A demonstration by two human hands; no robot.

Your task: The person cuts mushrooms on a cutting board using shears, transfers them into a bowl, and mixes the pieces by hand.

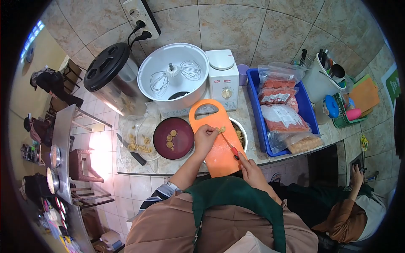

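Observation:
An orange cutting board (219,157) lies tilted over a white bowl (244,130) of tan pieces. My left hand (205,139) is closed in a pinch at a small tan mushroom-like piece (222,129) on the board. My right hand (252,170) grips a small knife (234,150) with a red and black handle, its blade reaching up to that piece. To the left sits a dark red bowl (163,148) with several round tan pieces (170,139) in it. Beside it is a clear plastic bag (139,137) with more tan pieces.
Behind the board stands a white Bosch mixer (223,84) with its whisk bowl (168,95). A steel canister (114,80) is to its left. On the right are a blue tray (262,135) of packaged meat and a utensil bucket (315,82). A second knife (137,158) lies at the counter's left edge.

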